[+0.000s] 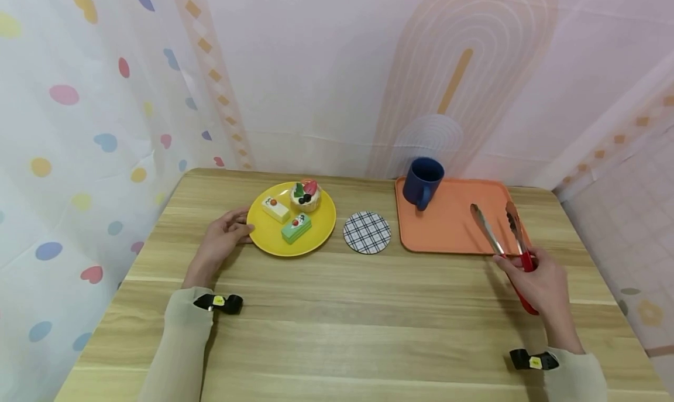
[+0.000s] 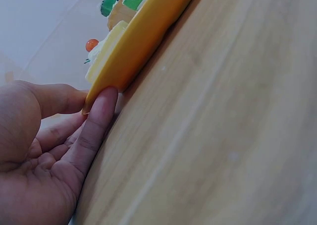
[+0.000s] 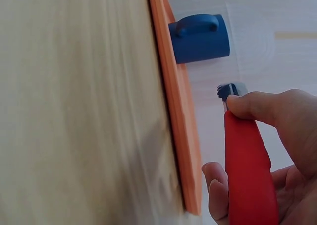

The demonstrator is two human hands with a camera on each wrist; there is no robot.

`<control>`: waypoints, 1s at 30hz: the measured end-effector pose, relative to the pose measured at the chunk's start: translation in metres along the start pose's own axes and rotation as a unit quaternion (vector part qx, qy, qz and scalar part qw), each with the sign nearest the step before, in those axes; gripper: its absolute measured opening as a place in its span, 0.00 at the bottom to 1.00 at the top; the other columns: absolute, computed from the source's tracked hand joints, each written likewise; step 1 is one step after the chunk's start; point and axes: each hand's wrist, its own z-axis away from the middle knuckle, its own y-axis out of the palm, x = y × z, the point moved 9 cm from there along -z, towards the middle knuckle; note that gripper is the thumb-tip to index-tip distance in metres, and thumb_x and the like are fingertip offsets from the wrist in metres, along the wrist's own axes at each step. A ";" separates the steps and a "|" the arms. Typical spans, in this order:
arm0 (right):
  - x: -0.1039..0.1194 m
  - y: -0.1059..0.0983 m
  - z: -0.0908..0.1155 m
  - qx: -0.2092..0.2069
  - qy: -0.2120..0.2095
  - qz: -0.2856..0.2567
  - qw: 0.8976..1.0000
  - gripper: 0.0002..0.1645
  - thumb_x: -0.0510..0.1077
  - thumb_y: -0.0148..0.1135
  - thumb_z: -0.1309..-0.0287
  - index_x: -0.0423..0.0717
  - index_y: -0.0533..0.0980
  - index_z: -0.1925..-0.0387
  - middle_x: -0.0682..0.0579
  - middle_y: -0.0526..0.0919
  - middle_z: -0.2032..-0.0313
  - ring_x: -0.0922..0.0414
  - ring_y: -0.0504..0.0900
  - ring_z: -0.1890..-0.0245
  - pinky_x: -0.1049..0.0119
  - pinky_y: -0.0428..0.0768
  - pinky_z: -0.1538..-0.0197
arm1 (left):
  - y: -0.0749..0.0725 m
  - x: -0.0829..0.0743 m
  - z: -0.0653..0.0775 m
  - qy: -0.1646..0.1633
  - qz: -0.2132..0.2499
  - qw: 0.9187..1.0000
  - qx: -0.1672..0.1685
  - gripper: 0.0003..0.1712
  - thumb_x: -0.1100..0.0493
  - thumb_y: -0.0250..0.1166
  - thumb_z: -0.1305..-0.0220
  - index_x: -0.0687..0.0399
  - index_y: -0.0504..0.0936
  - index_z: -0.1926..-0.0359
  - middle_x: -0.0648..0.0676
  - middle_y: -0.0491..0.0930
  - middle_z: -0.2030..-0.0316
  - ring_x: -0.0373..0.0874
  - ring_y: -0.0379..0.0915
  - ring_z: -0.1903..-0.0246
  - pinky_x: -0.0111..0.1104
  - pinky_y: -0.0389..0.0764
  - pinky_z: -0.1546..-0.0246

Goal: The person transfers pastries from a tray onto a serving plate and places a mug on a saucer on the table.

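My left hand (image 1: 223, 238) pinches the left rim of a yellow plate (image 1: 258, 238), thumb above and fingers beneath, as the left wrist view also shows. On the plate lie a cream-coloured cake slice (image 1: 277, 210), a green cake slice (image 1: 296, 229) and a fruit-topped tart (image 1: 305, 197). At the right, my right hand (image 1: 544, 282) holds red-handled metal tongs (image 1: 488, 231) by their handles. The tongs' two tips stand apart over the orange tray (image 1: 442, 232), with nothing between them. In the right wrist view, a red handle (image 3: 247, 170) hides part of the fingers.
A dark blue mug (image 1: 423, 182) stands at the back left of the orange tray. Between plate and tray lies a round checked coaster (image 1: 367, 232). The wooden table (image 1: 358, 320) meets a patterned cloth backdrop (image 1: 316, 86) behind and at both sides.
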 end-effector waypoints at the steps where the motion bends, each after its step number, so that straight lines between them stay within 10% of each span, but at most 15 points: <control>1: -0.002 0.000 0.000 0.002 0.003 0.001 1.000 0.55 0.68 0.64 0.37 0.25 0.64 0.32 0.32 0.86 0.51 0.38 0.83 0.53 0.68 0.77 0.67 | 0.001 -0.003 0.002 0.000 0.002 1.000 0.000 0.33 0.63 0.58 0.24 0.59 0.60 0.22 0.60 0.70 0.41 0.30 0.79 0.60 0.27 0.89 0.55; 7: -0.014 0.000 0.003 0.009 0.033 0.006 0.999 0.58 0.68 0.65 0.37 0.22 0.61 0.30 0.33 0.86 0.51 0.35 0.80 0.49 0.66 0.76 0.65 | 0.002 -0.014 0.010 -0.001 0.006 1.000 -0.003 0.34 0.64 0.58 0.25 0.60 0.60 0.22 0.59 0.69 0.42 0.31 0.79 0.60 0.28 0.89 0.54; 19: -0.029 0.002 0.010 0.019 0.058 0.032 0.998 0.55 0.71 0.63 0.38 0.25 0.66 0.35 0.31 0.83 0.49 0.33 0.79 0.47 0.54 0.79 0.60 | -0.006 0.014 -0.009 0.005 -0.006 1.000 -0.021 0.33 0.58 0.59 0.23 0.53 0.62 0.22 0.55 0.70 0.42 0.30 0.79 0.58 0.26 0.88 0.54; 30: -0.034 0.000 0.013 -0.001 0.051 0.065 0.997 0.50 0.70 0.67 0.42 0.26 0.74 0.43 0.35 0.83 0.61 0.40 0.82 0.61 0.67 0.72 0.73 | -0.003 0.012 -0.009 0.007 -0.012 1.000 -0.019 0.33 0.59 0.59 0.24 0.54 0.62 0.22 0.59 0.70 0.40 0.30 0.79 0.59 0.26 0.89 0.55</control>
